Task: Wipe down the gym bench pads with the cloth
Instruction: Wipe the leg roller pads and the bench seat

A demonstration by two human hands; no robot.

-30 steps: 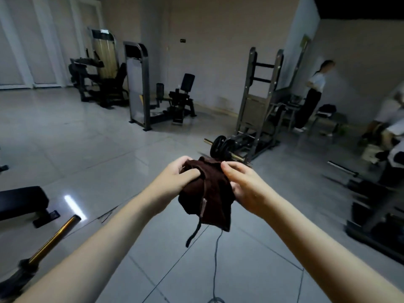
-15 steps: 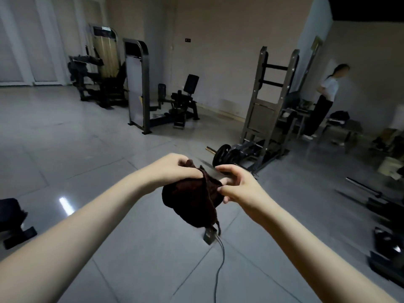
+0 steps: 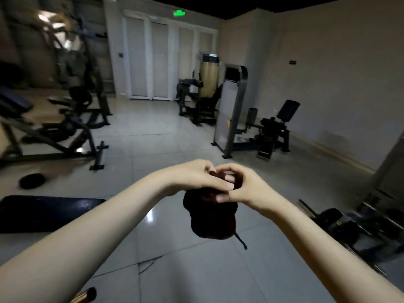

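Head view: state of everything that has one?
cloth: bunched, hanging in the air from both hands
left hand: grips the cloth's top
right hand: pinches the cloth
bench pad: flat, untouched, apart from the cloth
exit sign: lit green
doors: closed

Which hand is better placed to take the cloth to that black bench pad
Likely left. Both the left hand and right hand grip the cloth, but the bench pad lies to the left; the right would reach across.
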